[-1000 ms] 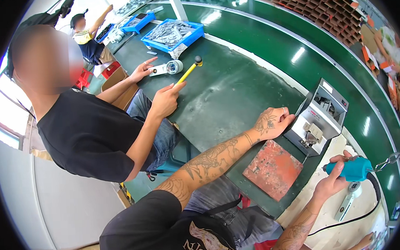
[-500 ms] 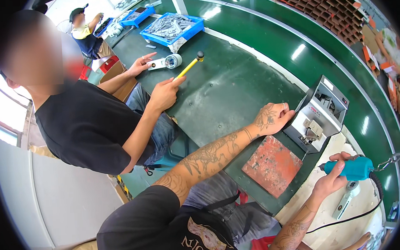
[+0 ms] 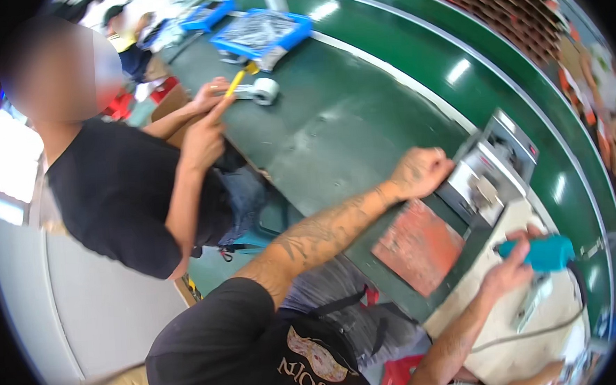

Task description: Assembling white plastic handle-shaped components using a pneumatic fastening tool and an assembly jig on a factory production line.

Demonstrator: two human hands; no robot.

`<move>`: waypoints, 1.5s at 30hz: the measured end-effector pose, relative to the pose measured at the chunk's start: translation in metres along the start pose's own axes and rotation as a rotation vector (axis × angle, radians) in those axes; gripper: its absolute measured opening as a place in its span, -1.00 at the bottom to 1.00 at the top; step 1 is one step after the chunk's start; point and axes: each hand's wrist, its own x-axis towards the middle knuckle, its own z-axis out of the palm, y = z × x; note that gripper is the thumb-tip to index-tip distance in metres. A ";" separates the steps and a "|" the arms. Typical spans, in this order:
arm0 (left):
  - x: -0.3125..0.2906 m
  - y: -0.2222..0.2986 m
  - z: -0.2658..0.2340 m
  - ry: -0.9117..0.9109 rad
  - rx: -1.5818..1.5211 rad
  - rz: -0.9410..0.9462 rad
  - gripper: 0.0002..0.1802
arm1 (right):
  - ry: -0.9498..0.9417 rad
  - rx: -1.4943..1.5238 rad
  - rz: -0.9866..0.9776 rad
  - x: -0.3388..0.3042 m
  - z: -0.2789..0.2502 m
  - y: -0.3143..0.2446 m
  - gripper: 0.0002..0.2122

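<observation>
Teal plastic fills the right hand [image 3: 511,272]: its fingers are wrapped tight round the grip of a teal power screwdriver [image 3: 544,253], held just off the near corner of a grey metal fixture [image 3: 484,173], with a dark cord [image 3: 538,327] trailing from the tool across the pale mat [image 3: 511,349] below. The left hand [image 3: 422,172] is curled into a loose fist against the fixture's left edge, knuckles touching it; whether it pinches anything I cannot tell, the frame being blurred there. The fixture sits on the green surface [image 3: 332,128], and just beside it towards the person lies a flat reddish pad [image 3: 415,246].

Further along the same surface a neighbour in a black shirt has one hand [image 3: 204,139] raised with a yellow-handled tool [image 3: 233,85], beside a small white round part [image 3: 264,90] and a blue tray [image 3: 261,31].

Risks, as I judge them: the driver tip is apart from the fixture, so a hurried approach could miss its mark and skid across the metal; the bracing fist sits near that path; the slack cord could snag and tug the tool
</observation>
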 end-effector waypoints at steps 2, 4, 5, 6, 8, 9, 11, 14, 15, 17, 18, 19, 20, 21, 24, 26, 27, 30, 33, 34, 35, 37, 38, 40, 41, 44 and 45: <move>-0.003 -0.019 0.007 0.099 -0.071 0.110 -0.84 | 0.035 0.081 0.079 -0.005 0.007 0.011 -0.62; -0.006 -0.033 -0.008 -0.031 -0.070 -0.084 -0.82 | -0.053 0.106 0.136 -0.011 0.024 0.002 -0.71; -0.008 -0.032 -0.009 0.054 -0.153 -0.053 -0.79 | -0.089 0.275 0.088 -0.009 0.030 -0.002 -0.72; -0.003 -0.019 -0.018 -0.051 -0.125 -0.153 -0.72 | -0.118 0.330 0.094 -0.009 0.029 -0.001 -0.71; 0.000 -0.016 -0.017 -0.024 -0.083 -0.098 -0.66 | -0.167 0.243 0.062 -0.001 0.023 -0.004 -0.75; 0.001 -0.015 -0.015 -0.049 -0.104 -0.119 -0.66 | -0.129 0.235 0.076 0.001 0.024 -0.014 -0.74; 0.003 -0.017 -0.009 -0.071 -0.100 -0.068 -0.67 | -0.134 0.205 0.017 0.004 0.017 -0.010 -0.71; 0.001 -0.010 -0.006 -0.061 -0.119 -0.092 -0.65 | -0.167 0.157 -0.044 0.005 0.007 -0.007 -0.65; 0.003 -0.012 -0.005 -0.007 -0.161 -0.052 -0.64 | -0.177 0.134 -0.039 0.007 0.006 -0.008 -0.63; 0.008 -0.009 -0.016 0.109 -0.407 -0.141 -0.60 | -0.138 0.154 0.045 0.010 0.007 -0.027 -0.59; 0.009 0.002 -0.021 0.275 -0.465 -0.210 -0.60 | -0.140 0.178 0.119 0.010 0.005 -0.037 -0.57; 0.013 0.020 -0.024 0.378 -0.500 -0.172 -0.61 | -0.072 0.204 0.104 0.011 0.006 -0.040 -0.74; 0.017 0.045 -0.027 0.380 -0.530 -0.128 -0.64 | -0.060 0.199 0.095 0.012 0.000 -0.043 -0.74; 0.016 0.072 -0.029 0.384 -0.556 -0.091 -0.67 | -0.044 0.169 0.138 0.009 -0.006 -0.047 -0.74; 0.011 0.149 0.002 0.200 -0.629 0.078 -0.81 | -0.006 0.125 0.244 -0.011 -0.034 -0.061 -0.73; 0.008 0.186 0.029 -0.012 -0.560 0.145 -0.83 | 0.041 0.118 0.166 -0.025 -0.052 -0.070 -0.72; 0.008 0.198 0.057 -0.027 -0.404 0.247 -0.83 | 0.056 0.124 0.251 -0.036 -0.062 -0.079 -0.65; -0.003 0.213 0.139 -0.315 -0.333 0.361 -0.72 | 0.105 0.094 0.348 -0.066 -0.090 -0.095 -0.65; -0.025 0.224 0.212 -0.753 0.088 0.158 -0.39 | 0.134 0.069 0.323 -0.083 -0.100 -0.117 -0.72; -0.035 0.227 0.227 -0.745 0.218 0.181 -0.30 | 0.109 0.046 0.301 -0.087 -0.105 -0.123 -0.71; -0.042 0.229 0.239 -0.750 0.327 0.194 -0.21 | 0.097 -0.015 0.290 -0.091 -0.106 -0.123 -0.72; -0.051 0.233 0.254 -0.790 0.367 0.097 -0.09 | 0.091 0.005 0.265 -0.099 -0.108 -0.122 -0.68; -0.055 0.234 0.258 -0.766 0.372 0.078 -0.08 | 0.095 0.042 0.237 -0.103 -0.110 -0.125 -0.63; -0.056 0.222 0.270 -0.781 0.349 0.083 -0.18 | 0.061 0.050 0.309 -0.106 -0.116 -0.133 -0.62; -0.055 0.216 0.274 -0.769 0.333 0.060 -0.23 | 0.051 0.062 0.277 -0.106 -0.117 -0.133 -0.61; -0.046 0.203 0.260 -0.704 0.199 0.040 -0.35 | 0.108 0.127 0.328 -0.104 -0.108 -0.139 -0.60; -0.048 0.209 0.245 -0.708 0.207 0.050 -0.42 | 0.142 0.121 0.339 -0.103 -0.109 -0.137 -0.60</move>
